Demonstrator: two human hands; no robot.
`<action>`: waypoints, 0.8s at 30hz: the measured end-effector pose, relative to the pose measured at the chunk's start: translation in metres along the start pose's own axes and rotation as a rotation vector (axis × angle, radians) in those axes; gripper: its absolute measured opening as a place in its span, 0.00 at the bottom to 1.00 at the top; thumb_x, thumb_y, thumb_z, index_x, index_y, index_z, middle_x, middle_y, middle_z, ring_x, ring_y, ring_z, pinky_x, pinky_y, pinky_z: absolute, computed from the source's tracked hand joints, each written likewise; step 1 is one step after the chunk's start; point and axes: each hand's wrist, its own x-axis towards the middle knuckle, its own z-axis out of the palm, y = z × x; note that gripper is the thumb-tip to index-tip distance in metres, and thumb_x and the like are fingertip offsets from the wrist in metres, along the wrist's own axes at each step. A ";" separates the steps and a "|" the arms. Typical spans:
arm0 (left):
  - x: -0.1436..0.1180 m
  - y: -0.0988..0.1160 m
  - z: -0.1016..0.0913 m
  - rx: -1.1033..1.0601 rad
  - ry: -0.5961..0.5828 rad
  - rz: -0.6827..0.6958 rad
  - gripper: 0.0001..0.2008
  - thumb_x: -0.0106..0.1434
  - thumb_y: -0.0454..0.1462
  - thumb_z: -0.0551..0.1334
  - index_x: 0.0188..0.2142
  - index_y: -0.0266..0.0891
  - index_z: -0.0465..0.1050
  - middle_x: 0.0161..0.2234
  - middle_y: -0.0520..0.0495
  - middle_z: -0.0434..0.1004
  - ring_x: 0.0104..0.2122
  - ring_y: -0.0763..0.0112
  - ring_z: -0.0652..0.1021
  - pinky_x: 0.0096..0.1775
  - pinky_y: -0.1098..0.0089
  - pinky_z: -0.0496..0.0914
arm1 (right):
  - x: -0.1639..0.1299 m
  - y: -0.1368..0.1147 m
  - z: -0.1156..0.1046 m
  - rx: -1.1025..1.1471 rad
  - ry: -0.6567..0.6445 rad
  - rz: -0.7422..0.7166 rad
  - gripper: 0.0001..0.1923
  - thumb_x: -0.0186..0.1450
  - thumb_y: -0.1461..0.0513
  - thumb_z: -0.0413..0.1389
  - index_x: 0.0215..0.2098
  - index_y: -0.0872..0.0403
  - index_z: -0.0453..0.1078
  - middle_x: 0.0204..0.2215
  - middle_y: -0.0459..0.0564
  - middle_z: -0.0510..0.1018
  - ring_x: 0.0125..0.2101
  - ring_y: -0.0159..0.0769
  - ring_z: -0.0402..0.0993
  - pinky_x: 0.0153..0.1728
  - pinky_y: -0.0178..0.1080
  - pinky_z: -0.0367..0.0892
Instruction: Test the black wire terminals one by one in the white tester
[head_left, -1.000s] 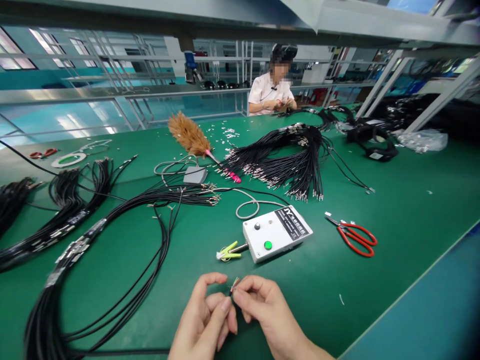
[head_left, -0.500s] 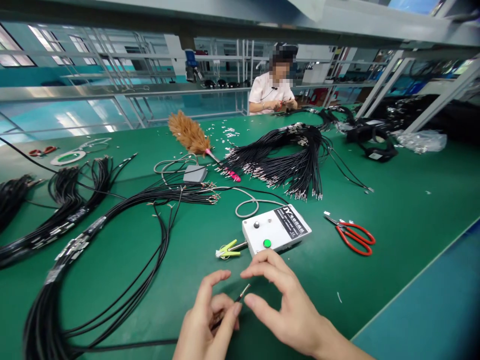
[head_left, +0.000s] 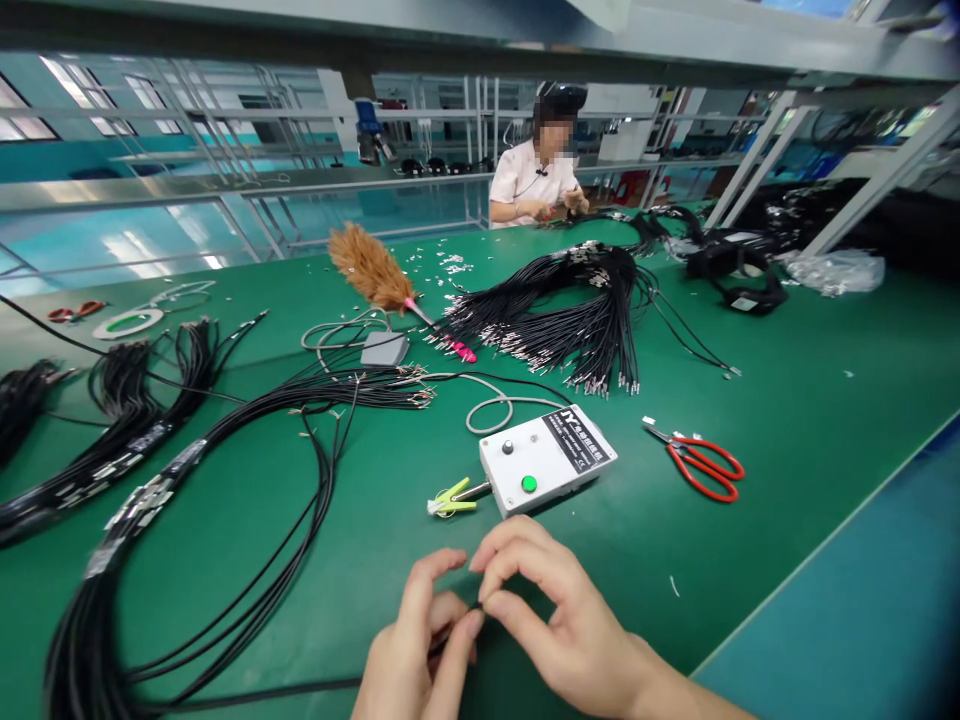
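Observation:
Near the front edge, my left hand (head_left: 424,640) grips a black cable (head_left: 319,686) between thumb and fingers, its index finger raised. The cable runs back left toward a thick cable bundle (head_left: 82,620) wrapped with clear tape. My right hand (head_left: 559,625) pinches the cable's end with thumb and fingertips, which hide the tip. Just beyond my hands lies a white control box (head_left: 547,460) with a green button and a black knob. A yellow-green clip (head_left: 452,497) sits at the end of its metal shaft.
Red-handled scissors (head_left: 705,467) lie to the right. Behind the box are a large black cable bundle (head_left: 570,300), a brown duster (head_left: 367,265) and a grey pedal (head_left: 385,348). More cable bundles (head_left: 135,440) lie left. A co-worker (head_left: 536,180) sits across the green table (head_left: 810,430).
My right hand's fingers have come together on the cable end, which showed a bare stripped tip between my hands before. My left hand keeps its grip.

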 end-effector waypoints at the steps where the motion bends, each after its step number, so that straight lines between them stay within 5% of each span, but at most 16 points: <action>1: 0.001 0.001 -0.001 -0.024 0.004 -0.011 0.14 0.67 0.47 0.54 0.50 0.47 0.62 0.20 0.57 0.68 0.22 0.67 0.70 0.28 0.71 0.64 | -0.002 -0.003 -0.002 -0.013 0.008 -0.040 0.06 0.66 0.68 0.52 0.35 0.52 0.68 0.40 0.49 0.75 0.43 0.36 0.72 0.47 0.39 0.67; 5: 0.007 0.005 -0.006 -0.177 -0.027 -0.129 0.19 0.63 0.53 0.59 0.42 0.43 0.68 0.19 0.56 0.69 0.22 0.69 0.69 0.26 0.72 0.62 | -0.008 0.000 -0.042 -0.156 0.238 -0.101 0.06 0.69 0.64 0.50 0.34 0.50 0.66 0.37 0.48 0.74 0.39 0.36 0.72 0.42 0.37 0.69; 8: 0.010 0.009 -0.013 -0.346 -0.097 -0.273 0.22 0.57 0.56 0.65 0.33 0.39 0.71 0.17 0.54 0.70 0.18 0.76 0.63 0.21 0.75 0.54 | -0.017 0.026 -0.107 -0.556 0.579 0.041 0.11 0.71 0.56 0.47 0.33 0.51 0.65 0.36 0.52 0.75 0.40 0.41 0.73 0.42 0.41 0.69; 10: 0.012 0.011 -0.019 -0.436 -0.131 -0.343 0.23 0.54 0.56 0.68 0.31 0.37 0.71 0.16 0.54 0.70 0.16 0.81 0.58 0.20 0.76 0.49 | -0.028 0.049 -0.153 -0.827 0.655 0.177 0.20 0.72 0.53 0.39 0.33 0.52 0.67 0.38 0.57 0.76 0.42 0.45 0.74 0.45 0.46 0.68; 13: 0.015 0.013 -0.028 -0.511 -0.146 -0.401 0.23 0.54 0.54 0.69 0.31 0.35 0.73 0.16 0.52 0.71 0.15 0.83 0.56 0.21 0.76 0.45 | -0.050 0.075 -0.199 -1.015 0.615 0.308 0.21 0.62 0.46 0.51 0.37 0.55 0.72 0.40 0.63 0.76 0.45 0.59 0.71 0.46 0.58 0.64; 15: 0.015 0.014 -0.033 -0.544 -0.151 -0.426 0.22 0.55 0.53 0.69 0.31 0.34 0.74 0.17 0.52 0.72 0.16 0.83 0.57 0.21 0.75 0.44 | -0.065 0.084 -0.210 -1.136 0.541 0.360 0.23 0.64 0.46 0.48 0.39 0.55 0.74 0.45 0.63 0.76 0.46 0.61 0.70 0.44 0.57 0.64; 19: 0.015 0.019 -0.036 -0.574 -0.135 -0.432 0.19 0.57 0.50 0.68 0.32 0.34 0.74 0.17 0.53 0.72 0.16 0.83 0.56 0.24 0.74 0.45 | -0.082 0.090 -0.214 -1.409 0.354 0.376 0.27 0.67 0.48 0.40 0.43 0.53 0.75 0.44 0.61 0.77 0.40 0.57 0.74 0.34 0.51 0.66; 24: 0.014 0.023 -0.035 -0.541 -0.100 -0.402 0.22 0.54 0.53 0.69 0.32 0.33 0.76 0.19 0.52 0.73 0.17 0.82 0.57 0.24 0.73 0.45 | -0.081 0.089 -0.233 -1.277 0.289 0.504 0.23 0.61 0.47 0.46 0.37 0.53 0.75 0.31 0.58 0.79 0.26 0.50 0.75 0.25 0.44 0.64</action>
